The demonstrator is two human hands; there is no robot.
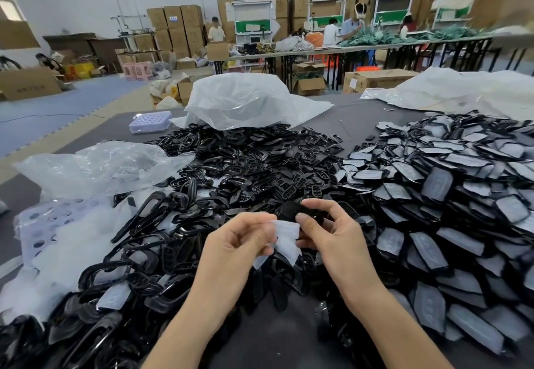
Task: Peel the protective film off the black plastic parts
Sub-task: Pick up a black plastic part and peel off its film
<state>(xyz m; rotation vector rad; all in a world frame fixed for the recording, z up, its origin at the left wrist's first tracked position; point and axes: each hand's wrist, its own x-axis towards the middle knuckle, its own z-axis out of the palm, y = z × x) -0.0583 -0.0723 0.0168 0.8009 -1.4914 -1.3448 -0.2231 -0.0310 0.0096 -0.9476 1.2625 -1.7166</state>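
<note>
My right hand (329, 233) grips a small black plastic part (289, 212) between thumb and fingers, held above the table's middle. My left hand (239, 243) pinches a whitish sheet of protective film (286, 240) that hangs partly free just below the part. A large heap of film-covered black parts (450, 195) fills the right side. A heap of bare black frames and parts (245, 160) lies ahead and to the left.
Crumpled clear plastic bags (101, 163) and loose film pieces (66, 241) lie at the left. A big white bag (242, 100) sits at the far middle, beside a pale purple tray (150, 121). The grey tabletop (358, 120) shows behind; people work at distant tables.
</note>
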